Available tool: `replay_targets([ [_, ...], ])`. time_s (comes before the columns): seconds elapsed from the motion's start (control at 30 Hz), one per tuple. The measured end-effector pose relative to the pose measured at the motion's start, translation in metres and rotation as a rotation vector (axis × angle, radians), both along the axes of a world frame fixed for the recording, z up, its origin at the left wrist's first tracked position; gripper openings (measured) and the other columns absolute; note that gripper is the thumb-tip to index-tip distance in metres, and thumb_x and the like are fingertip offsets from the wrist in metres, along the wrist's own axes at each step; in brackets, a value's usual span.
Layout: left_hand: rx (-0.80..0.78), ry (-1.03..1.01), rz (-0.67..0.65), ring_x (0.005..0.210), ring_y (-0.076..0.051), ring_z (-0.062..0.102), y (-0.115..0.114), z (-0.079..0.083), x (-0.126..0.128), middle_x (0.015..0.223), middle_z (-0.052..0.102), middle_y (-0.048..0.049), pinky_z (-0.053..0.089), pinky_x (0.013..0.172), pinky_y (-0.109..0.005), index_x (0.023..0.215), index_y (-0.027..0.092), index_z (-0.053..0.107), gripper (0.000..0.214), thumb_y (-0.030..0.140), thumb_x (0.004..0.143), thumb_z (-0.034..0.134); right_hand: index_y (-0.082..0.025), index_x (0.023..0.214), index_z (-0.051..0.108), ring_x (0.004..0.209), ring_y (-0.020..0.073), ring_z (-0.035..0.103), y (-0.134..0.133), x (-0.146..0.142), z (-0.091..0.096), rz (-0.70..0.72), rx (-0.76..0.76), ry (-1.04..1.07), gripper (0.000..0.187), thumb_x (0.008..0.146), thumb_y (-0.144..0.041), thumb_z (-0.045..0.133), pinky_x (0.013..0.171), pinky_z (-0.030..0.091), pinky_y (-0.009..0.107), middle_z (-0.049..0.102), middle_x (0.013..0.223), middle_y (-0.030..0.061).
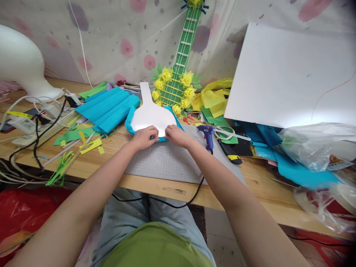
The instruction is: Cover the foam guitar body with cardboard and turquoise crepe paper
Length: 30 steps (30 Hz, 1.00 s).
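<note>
A white lute-shaped board [154, 113] with a narrow neck lies on the grey cutting mat [161, 163]. Blue crepe paper [129, 122] sits under it and folds up round its rounded edge. At the board's near edge, my left hand [145, 137] has its fingers curled and pressed on the folded blue paper. My right hand [176, 135] is close beside it, fingers likewise pinched at that edge. The fingertips partly hide the paper they grip. To the right of my right hand rests a blue hot glue gun [207, 134] with a clear glue stick in its back.
A green paper guitar [182, 66] with yellow flowers leans against the wall behind. Folded blue crepe paper [111, 107] and green scraps [62, 163] lie left, near a power strip [44, 128]. A utility knife [232, 155] and large white board [289, 74] are right. A black cable crosses the table's front edge.
</note>
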State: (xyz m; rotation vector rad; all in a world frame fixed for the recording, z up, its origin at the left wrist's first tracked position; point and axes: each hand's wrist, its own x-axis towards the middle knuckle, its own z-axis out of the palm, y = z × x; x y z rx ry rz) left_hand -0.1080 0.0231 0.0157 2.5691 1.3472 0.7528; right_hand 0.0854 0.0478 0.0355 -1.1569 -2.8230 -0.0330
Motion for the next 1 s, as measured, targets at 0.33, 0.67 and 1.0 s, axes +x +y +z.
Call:
replay_targets([
  [0.33,0.162,0.122,0.172,0.109,-0.025,0.052,-0.004,0.004,0.026,0.126,0.054,-0.0074,0.042,0.082,-0.035,0.102,0.021,0.058,0.047,0.052,0.068,0.067,-0.008,0.091,0.059,0.092,0.0181,0.051,-0.002,0.002,0.006,-0.031,-0.046,-0.019,0.014,0.088,-0.015,0.046,0.084,0.036,0.029,0.058,0.096,0.0119],
  [0.67,0.207,0.253,0.070,0.116,-0.027,0.053,0.009,-0.008,0.033,0.120,0.061,-0.0115,0.037,0.086,-0.040,0.100,0.018,0.063,0.033,0.043,0.079,0.060,-0.013,0.083,0.056,0.087,0.0168,0.050,0.002,0.010,-0.005,-0.024,-0.068,0.139,0.007,0.086,-0.015,0.050,0.081,0.037,0.028,0.057,0.089,0.0080],
  [1.0,0.325,0.295,0.054,0.112,-0.022,0.056,0.007,-0.012,0.026,0.119,0.062,-0.0080,0.040,0.075,-0.036,0.103,0.020,0.061,0.033,0.045,0.087,0.047,-0.016,0.079,0.057,0.088,0.0198,0.049,0.000,0.017,-0.018,0.003,0.006,0.391,0.009,0.085,-0.022,0.054,0.082,0.040,0.033,0.057,0.088,0.0083],
])
